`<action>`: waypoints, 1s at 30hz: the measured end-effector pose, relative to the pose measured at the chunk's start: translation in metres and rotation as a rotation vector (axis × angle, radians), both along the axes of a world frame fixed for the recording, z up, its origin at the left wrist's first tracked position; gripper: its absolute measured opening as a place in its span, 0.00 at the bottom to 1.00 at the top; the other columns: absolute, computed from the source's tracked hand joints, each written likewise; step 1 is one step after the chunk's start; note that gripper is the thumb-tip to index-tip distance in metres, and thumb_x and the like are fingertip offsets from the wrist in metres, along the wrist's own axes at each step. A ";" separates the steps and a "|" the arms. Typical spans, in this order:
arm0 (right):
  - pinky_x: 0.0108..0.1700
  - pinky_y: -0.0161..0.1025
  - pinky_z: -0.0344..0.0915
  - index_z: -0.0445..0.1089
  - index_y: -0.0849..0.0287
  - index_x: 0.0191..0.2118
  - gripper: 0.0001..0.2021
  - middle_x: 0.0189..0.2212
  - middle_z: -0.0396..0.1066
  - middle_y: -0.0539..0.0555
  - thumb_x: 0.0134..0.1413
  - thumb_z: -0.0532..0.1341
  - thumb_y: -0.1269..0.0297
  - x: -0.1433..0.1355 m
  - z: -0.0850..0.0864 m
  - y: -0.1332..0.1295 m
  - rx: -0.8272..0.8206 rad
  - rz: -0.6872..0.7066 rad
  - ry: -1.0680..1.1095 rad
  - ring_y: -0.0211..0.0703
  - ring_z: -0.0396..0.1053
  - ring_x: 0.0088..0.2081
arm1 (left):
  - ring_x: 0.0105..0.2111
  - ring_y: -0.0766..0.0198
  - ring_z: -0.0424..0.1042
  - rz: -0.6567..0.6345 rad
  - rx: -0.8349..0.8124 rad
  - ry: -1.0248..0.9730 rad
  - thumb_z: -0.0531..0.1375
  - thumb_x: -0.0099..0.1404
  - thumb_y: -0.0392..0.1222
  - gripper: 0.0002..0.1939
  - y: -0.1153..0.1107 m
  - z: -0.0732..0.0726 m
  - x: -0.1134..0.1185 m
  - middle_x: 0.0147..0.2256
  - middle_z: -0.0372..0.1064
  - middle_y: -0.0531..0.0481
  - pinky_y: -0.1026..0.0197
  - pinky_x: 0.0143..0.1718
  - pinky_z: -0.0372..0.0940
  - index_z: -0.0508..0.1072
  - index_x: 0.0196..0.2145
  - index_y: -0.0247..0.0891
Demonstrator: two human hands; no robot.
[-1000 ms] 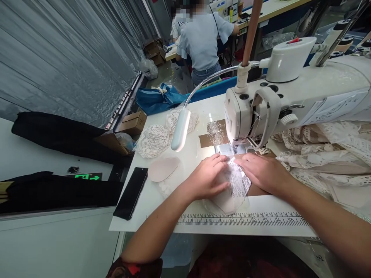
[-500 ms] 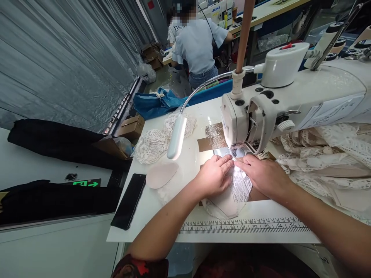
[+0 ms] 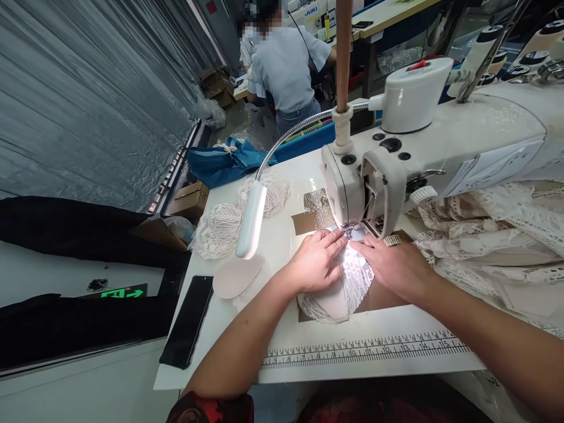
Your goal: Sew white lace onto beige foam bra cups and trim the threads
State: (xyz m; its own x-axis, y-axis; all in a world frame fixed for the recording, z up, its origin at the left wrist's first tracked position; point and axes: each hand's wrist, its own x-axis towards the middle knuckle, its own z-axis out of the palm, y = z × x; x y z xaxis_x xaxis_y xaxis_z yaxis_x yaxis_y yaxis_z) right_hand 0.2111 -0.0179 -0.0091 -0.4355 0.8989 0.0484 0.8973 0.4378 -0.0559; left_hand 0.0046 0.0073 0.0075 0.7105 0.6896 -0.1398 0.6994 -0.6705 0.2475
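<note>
A white lace piece with a smooth pale panel (image 3: 331, 301) lies under the needle area of a white sewing machine (image 3: 352, 182). My left hand (image 3: 318, 258) rests flat on its left side, fingers stretched toward the presser foot. From the right, my right hand (image 3: 394, 264) lies over the lace's upper edge, its fingertips close to the left ones. Both hands press the material down without visibly pinching it. The needle tip and the lace beneath my fingers are hard to make out in the bright light.
A lamp (image 3: 251, 220) hangs over the table's left part. Near it are lace pieces (image 3: 217, 230), a pale oval pad (image 3: 238, 276) and a black phone (image 3: 187, 322). Heaped lace fabric (image 3: 497, 235) lies right. A printed ruler (image 3: 365, 352) runs along the front edge. A person (image 3: 284, 70) sits beyond.
The whole view has shifted slightly, so the machine and table appear further left. The lace piece has slid a little further toward the needle, with both hands staying on it.
</note>
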 end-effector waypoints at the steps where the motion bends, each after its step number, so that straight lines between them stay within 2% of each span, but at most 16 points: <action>1: 0.24 0.40 0.45 0.74 0.52 0.50 0.20 0.34 0.75 0.57 0.57 0.52 0.73 0.002 -0.001 -0.001 0.020 0.011 0.012 0.39 0.59 0.22 | 0.58 0.42 0.60 -0.011 -0.001 -0.002 0.56 0.63 0.43 0.31 0.000 0.002 -0.002 0.63 0.57 0.34 0.42 0.59 0.59 0.62 0.62 0.29; 3: 0.24 0.40 0.47 0.76 0.55 0.44 0.18 0.32 0.74 0.56 0.57 0.51 0.74 0.008 -0.005 -0.002 0.066 0.034 0.064 0.40 0.60 0.23 | 0.61 0.44 0.58 -0.020 0.009 -0.052 0.56 0.62 0.39 0.29 -0.004 0.006 -0.004 0.64 0.56 0.33 0.43 0.61 0.58 0.64 0.60 0.29; 5: 0.26 0.40 0.50 0.76 0.55 0.42 0.18 0.31 0.74 0.54 0.56 0.50 0.75 0.015 -0.010 -0.004 0.103 0.068 0.162 0.41 0.63 0.25 | 0.60 0.48 0.60 -0.001 0.014 -0.162 0.55 0.65 0.40 0.24 -0.013 0.010 -0.002 0.62 0.58 0.34 0.47 0.60 0.60 0.66 0.58 0.31; 7: 0.29 0.39 0.53 0.76 0.55 0.43 0.18 0.33 0.75 0.53 0.56 0.51 0.75 0.020 -0.014 -0.005 0.124 0.136 0.280 0.41 0.65 0.27 | 0.54 0.51 0.66 0.036 0.007 -0.240 0.56 0.66 0.48 0.22 -0.023 0.011 0.003 0.56 0.65 0.37 0.51 0.55 0.65 0.68 0.55 0.35; 9: 0.31 0.39 0.55 0.77 0.56 0.41 0.16 0.32 0.74 0.53 0.59 0.51 0.72 0.024 -0.018 -0.005 0.111 0.247 0.356 0.42 0.66 0.30 | 0.44 0.53 0.71 0.083 0.022 -0.200 0.57 0.66 0.52 0.19 -0.031 0.007 0.010 0.45 0.71 0.40 0.52 0.46 0.68 0.72 0.48 0.36; 11: 0.32 0.39 0.55 0.77 0.57 0.39 0.17 0.30 0.72 0.53 0.61 0.50 0.71 0.026 -0.019 -0.005 0.082 0.356 0.373 0.42 0.65 0.30 | 0.35 0.56 0.71 0.111 0.058 -0.102 0.54 0.69 0.48 0.14 -0.034 0.001 0.016 0.35 0.71 0.43 0.53 0.39 0.67 0.73 0.37 0.35; 13: 0.33 0.39 0.55 0.77 0.58 0.41 0.17 0.28 0.69 0.53 0.61 0.50 0.72 0.028 -0.019 -0.004 0.048 0.425 0.358 0.43 0.64 0.31 | 0.31 0.58 0.70 0.118 0.077 -0.072 0.50 0.71 0.42 0.15 -0.035 -0.005 0.018 0.30 0.70 0.45 0.55 0.36 0.65 0.71 0.31 0.36; 16: 0.33 0.39 0.54 0.76 0.58 0.44 0.17 0.29 0.68 0.54 0.60 0.51 0.75 0.030 -0.020 -0.004 0.029 0.473 0.349 0.43 0.63 0.32 | 0.31 0.60 0.69 0.143 0.034 -0.173 0.50 0.70 0.40 0.12 -0.034 -0.007 0.012 0.30 0.70 0.47 0.58 0.35 0.63 0.68 0.31 0.37; 19: 0.32 0.39 0.54 0.76 0.59 0.43 0.17 0.28 0.68 0.54 0.61 0.50 0.74 0.030 -0.024 -0.004 0.048 0.473 0.381 0.43 0.63 0.32 | 0.30 0.62 0.66 0.205 -0.074 -0.283 0.50 0.69 0.38 0.09 -0.032 -0.002 0.003 0.29 0.67 0.49 0.60 0.33 0.62 0.64 0.31 0.38; 23: 0.32 0.39 0.55 0.76 0.60 0.41 0.17 0.29 0.68 0.55 0.61 0.50 0.74 0.030 -0.028 -0.004 0.058 0.461 0.393 0.43 0.64 0.33 | 0.30 0.63 0.63 0.232 -0.196 -0.397 0.48 0.71 0.41 0.11 -0.028 0.002 -0.006 0.29 0.64 0.50 0.61 0.33 0.61 0.58 0.29 0.40; 30: 0.31 0.39 0.55 0.75 0.58 0.41 0.16 0.29 0.68 0.53 0.60 0.51 0.73 0.031 -0.027 -0.003 0.060 0.453 0.392 0.42 0.64 0.32 | 0.31 0.63 0.64 0.206 -0.307 -0.489 0.46 0.72 0.43 0.12 -0.023 0.004 -0.011 0.30 0.64 0.50 0.60 0.35 0.62 0.60 0.30 0.39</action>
State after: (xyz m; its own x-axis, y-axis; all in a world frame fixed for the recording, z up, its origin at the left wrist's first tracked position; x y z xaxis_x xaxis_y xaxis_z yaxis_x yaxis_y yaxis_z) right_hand 0.2419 -0.0211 -0.0363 -0.7143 0.6184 0.3276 0.5381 0.7846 -0.3078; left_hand -0.0069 -0.0153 0.0116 0.5990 0.7995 -0.0449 0.5636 -0.3811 0.7329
